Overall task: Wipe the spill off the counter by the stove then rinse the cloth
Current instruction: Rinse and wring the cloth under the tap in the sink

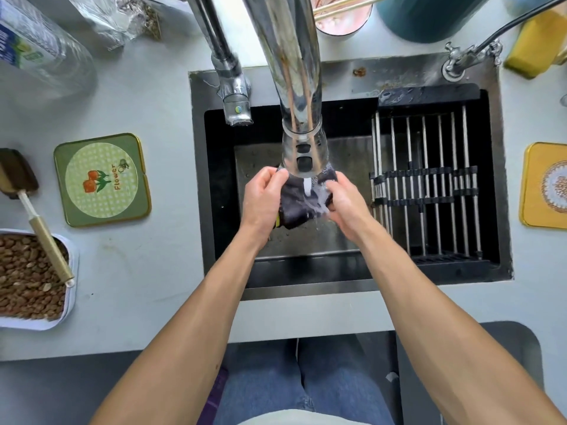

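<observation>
Pale grey bench (147, 265) surrounds a black sink (503, 210); over it, left hand (264, 197) and right hand (346, 204) each hold a closed grip on the dark cloth (299, 207) beneath the faucet's (302, 87) running water.

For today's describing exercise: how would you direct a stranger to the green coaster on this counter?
Start at the black sink and move onto the grey counter on its left. The green coaster lies flat there, beyond the tray of nuts. Unlike the yellow coaster right of the sink, it has orange flowers and the word "Flower".
</observation>
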A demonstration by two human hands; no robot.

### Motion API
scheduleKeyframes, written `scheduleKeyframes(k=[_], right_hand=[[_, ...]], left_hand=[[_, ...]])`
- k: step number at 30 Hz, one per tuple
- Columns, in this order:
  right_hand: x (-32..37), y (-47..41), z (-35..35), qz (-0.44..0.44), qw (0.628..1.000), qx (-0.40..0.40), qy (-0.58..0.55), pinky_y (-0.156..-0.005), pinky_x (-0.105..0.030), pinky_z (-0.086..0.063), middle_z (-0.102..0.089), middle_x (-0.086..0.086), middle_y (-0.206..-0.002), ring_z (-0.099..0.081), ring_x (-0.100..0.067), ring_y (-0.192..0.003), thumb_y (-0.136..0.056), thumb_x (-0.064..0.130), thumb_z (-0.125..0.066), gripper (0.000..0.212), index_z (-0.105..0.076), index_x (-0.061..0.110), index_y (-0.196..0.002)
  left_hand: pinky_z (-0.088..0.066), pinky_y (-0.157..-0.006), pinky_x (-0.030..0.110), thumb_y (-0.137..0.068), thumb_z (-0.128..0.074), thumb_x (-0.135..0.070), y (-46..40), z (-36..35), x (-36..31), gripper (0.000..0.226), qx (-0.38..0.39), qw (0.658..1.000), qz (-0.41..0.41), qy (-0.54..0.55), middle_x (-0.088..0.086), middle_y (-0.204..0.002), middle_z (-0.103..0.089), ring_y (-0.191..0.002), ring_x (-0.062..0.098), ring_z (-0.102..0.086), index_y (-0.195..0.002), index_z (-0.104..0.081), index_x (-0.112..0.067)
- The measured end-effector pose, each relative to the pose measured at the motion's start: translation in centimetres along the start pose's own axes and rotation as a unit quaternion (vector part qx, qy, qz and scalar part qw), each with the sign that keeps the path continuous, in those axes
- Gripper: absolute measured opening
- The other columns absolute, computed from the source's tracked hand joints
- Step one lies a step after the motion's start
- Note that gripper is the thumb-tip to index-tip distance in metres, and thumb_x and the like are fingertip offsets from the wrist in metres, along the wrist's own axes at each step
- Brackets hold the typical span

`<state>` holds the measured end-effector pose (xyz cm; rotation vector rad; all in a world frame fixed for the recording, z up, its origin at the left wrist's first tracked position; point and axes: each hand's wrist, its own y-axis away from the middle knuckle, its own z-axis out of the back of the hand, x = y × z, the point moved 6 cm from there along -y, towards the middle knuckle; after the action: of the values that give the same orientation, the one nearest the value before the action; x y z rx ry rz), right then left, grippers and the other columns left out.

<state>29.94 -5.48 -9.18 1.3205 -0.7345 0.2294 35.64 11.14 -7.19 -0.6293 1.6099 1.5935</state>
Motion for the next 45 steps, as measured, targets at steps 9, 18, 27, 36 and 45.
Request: scheduleKeyframes(k=[9, 18, 27, 36, 45], right_hand=[[-0.3, 1.6, -5.0, -0.068, 0.979, -0.042, -0.186, -0.064, -0.031, -0.058, -0.076, 0.001, -0.070, -0.072, -0.021, -0.070, -0.102, 0.042, -0.055, 0.042, -0.072, 0.017, -0.074], [0.5, 1.2, -3.9, -0.058, 0.990, -0.045, -0.120, -0.063, -0.032, -0.049, -0.069, 0.013, -0.057, -0.062, -0.014, -0.070, -0.109, 0.033, -0.045, 0.031, -0.059, 0.022, -0.084], [1.0, 1.1, -3.5, -0.090, 0.975, -0.082, -0.185, -0.037, -0.015, -0.043, -0.061, 0.005, -0.053, -0.057, -0.005, -0.036, -0.108, 0.035, -0.050, 0.044, -0.055, 0.022, -0.066], [1.6, 1.6, -4.0, -0.031, 0.989, -0.044, -0.137, -0.043, -0.023, -0.048, -0.070, 0.000, -0.059, -0.065, -0.013, -0.048, -0.101, 0.026, -0.055, 0.036, -0.073, 0.017, -0.071], [0.5, 2.3, -5.5, -0.056, 0.987, -0.010, -0.147, -0.056, -0.028, -0.056, -0.076, -0.001, -0.075, -0.071, -0.018, -0.069, -0.105, 0.027, -0.053, 0.035, -0.077, 0.016, -0.082]], left_hand=[[-0.049, -0.058, 0.038, -0.093, -0.058, -0.047, 1.0, -3.2, -0.7, 0.048, -0.094, 0.977, -0.027, -0.192, 0.005, -0.068, -0.071, -0.067, 0.027, -0.067, -0.079, -0.074, -0.004], [-0.054, -0.068, 0.034, -0.092, -0.061, -0.049, 2.8, -4.4, -1.6, 0.044, -0.109, 0.967, -0.046, -0.225, 0.011, -0.083, -0.079, -0.079, 0.030, -0.071, -0.085, -0.079, -0.010], [-0.044, -0.058, 0.035, -0.095, -0.055, -0.046, 3.2, -4.3, -1.1, 0.042, -0.074, 0.973, -0.014, -0.217, 0.001, -0.072, -0.072, -0.068, 0.020, -0.066, -0.077, -0.073, -0.013], [-0.036, -0.058, 0.038, -0.107, -0.054, -0.037, 0.3, -0.9, 0.4, 0.050, -0.119, 0.969, 0.060, -0.208, -0.003, -0.060, -0.057, -0.063, 0.018, -0.055, -0.069, -0.060, -0.005], [-0.037, -0.061, 0.032, -0.101, -0.059, -0.019, 0.1, -1.8, -1.6, 0.036, -0.145, 0.964, 0.003, -0.223, 0.000, -0.064, -0.063, -0.059, 0.017, -0.057, -0.066, -0.066, -0.011]])
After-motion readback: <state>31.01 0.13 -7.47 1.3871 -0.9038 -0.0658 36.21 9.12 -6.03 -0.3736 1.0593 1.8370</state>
